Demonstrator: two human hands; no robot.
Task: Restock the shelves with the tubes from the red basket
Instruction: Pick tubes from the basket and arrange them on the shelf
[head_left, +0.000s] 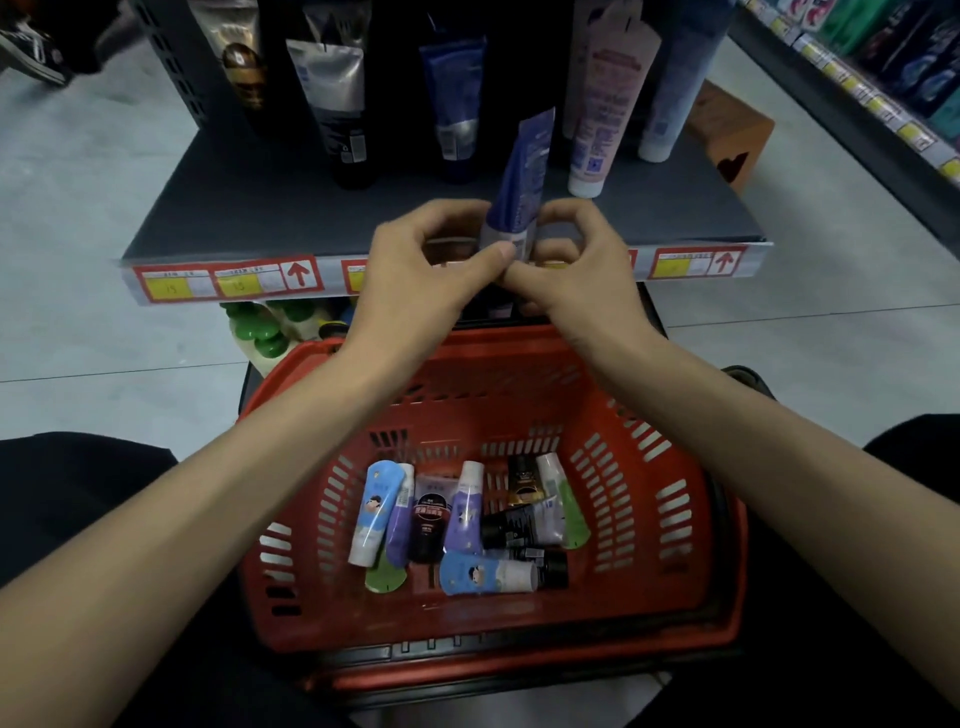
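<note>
Head view: a left hand (415, 270) and a right hand (576, 265) meet at the front edge of a dark, matte shelf (234, 208). The fingers of both curl around the cap end of a glossy blue-violet tube (524, 171), which stands cap-down and leans slightly. It looks light, with a soft, squeezable body and a stiffer cap, likely the surest hold. More tubes (376, 512) lie in the slotted red basket (670, 519) below.

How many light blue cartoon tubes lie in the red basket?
2. In the red basket, the left light blue tube lies on the left side; the near light blue tube lies on the near side. Others may be hidden underneath.
</note>
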